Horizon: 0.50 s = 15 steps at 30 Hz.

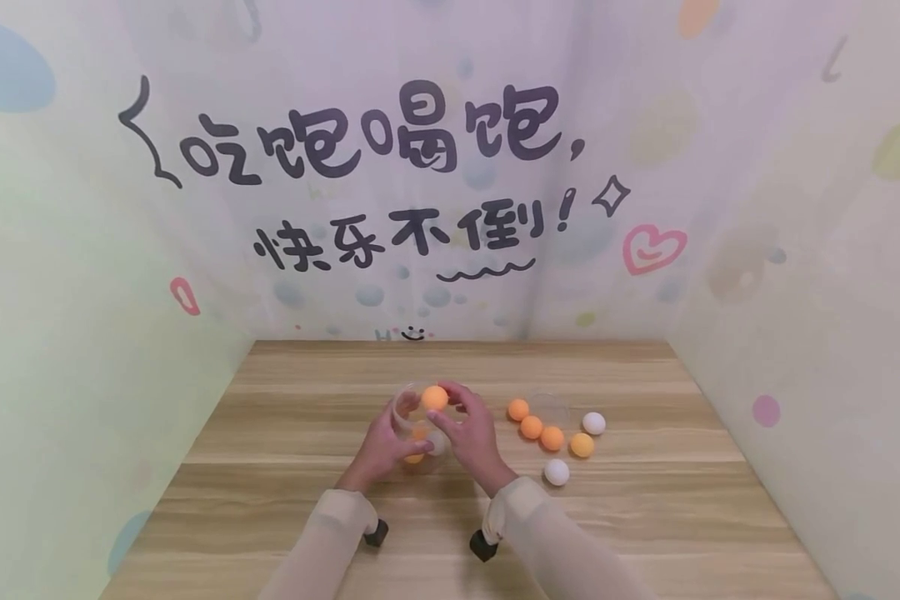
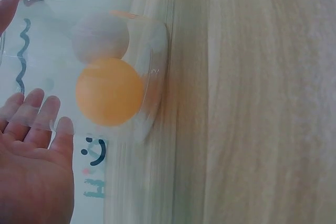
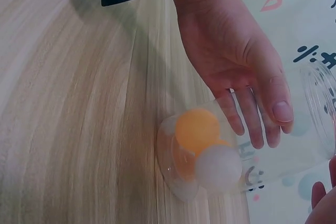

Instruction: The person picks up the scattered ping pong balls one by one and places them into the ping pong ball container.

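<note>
My left hand (image 1: pixel 381 450) grips a clear plastic jar (image 3: pixel 283 150), thumb on the near side and fingers round the far side. Inside, at the jar's bottom, lie orange ping-pong balls (image 3: pixel 197 129) and a white ping-pong ball (image 3: pixel 218 169). The jar's base is low by the table; whether it touches cannot be told. At the jar's mouth, my right hand (image 1: pixel 476 437) pinches an orange ping-pong ball (image 1: pixel 435 398) between thumb and fingers. Only part of that hand shows in both wrist views, and its ball is out of sight there.
On the wooden table (image 1: pixel 645 517), right of the hands, lie several loose orange balls (image 1: pixel 552 438) and two white balls (image 1: pixel 557 472). A clear round piece (image 1: pixel 551 404), perhaps a lid, lies among them. Printed walls (image 1: pixel 435 308) enclose the table at the back and sides.
</note>
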Tool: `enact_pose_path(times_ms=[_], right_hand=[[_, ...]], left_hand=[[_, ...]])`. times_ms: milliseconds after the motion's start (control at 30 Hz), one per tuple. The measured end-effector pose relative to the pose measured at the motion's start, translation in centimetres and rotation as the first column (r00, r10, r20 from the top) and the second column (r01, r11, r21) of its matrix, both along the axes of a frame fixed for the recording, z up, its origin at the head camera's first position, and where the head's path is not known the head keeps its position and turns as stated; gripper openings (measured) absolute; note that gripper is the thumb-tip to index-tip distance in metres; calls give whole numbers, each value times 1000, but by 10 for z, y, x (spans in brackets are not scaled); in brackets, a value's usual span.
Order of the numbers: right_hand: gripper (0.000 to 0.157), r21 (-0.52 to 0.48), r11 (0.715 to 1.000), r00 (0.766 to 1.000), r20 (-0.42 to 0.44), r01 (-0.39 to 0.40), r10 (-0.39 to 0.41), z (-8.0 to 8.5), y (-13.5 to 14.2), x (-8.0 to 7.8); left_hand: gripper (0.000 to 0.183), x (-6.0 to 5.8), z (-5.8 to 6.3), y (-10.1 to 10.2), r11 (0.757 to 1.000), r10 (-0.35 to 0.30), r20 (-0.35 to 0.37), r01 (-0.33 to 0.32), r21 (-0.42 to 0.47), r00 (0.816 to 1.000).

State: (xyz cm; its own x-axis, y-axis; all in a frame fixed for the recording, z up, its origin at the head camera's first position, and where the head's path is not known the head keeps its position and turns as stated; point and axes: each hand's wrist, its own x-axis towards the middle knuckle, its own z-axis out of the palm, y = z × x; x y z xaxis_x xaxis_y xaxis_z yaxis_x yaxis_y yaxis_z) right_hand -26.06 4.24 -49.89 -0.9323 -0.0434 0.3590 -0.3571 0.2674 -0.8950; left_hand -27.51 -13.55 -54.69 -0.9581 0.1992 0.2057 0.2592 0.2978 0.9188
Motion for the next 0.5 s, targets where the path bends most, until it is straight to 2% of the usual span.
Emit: enact_pose_path(times_ms=[300, 500], right_hand=[[44, 10, 1000, 999, 45, 8, -9, 2, 0, -1], [46, 1, 1000, 999, 35, -1, 1, 1, 2, 2]], left_hand=[[88, -1, 3, 0, 1000, -1, 16, 1, -5, 1000], [89, 1, 1, 1, 1000, 0, 32, 0, 6, 1000]])
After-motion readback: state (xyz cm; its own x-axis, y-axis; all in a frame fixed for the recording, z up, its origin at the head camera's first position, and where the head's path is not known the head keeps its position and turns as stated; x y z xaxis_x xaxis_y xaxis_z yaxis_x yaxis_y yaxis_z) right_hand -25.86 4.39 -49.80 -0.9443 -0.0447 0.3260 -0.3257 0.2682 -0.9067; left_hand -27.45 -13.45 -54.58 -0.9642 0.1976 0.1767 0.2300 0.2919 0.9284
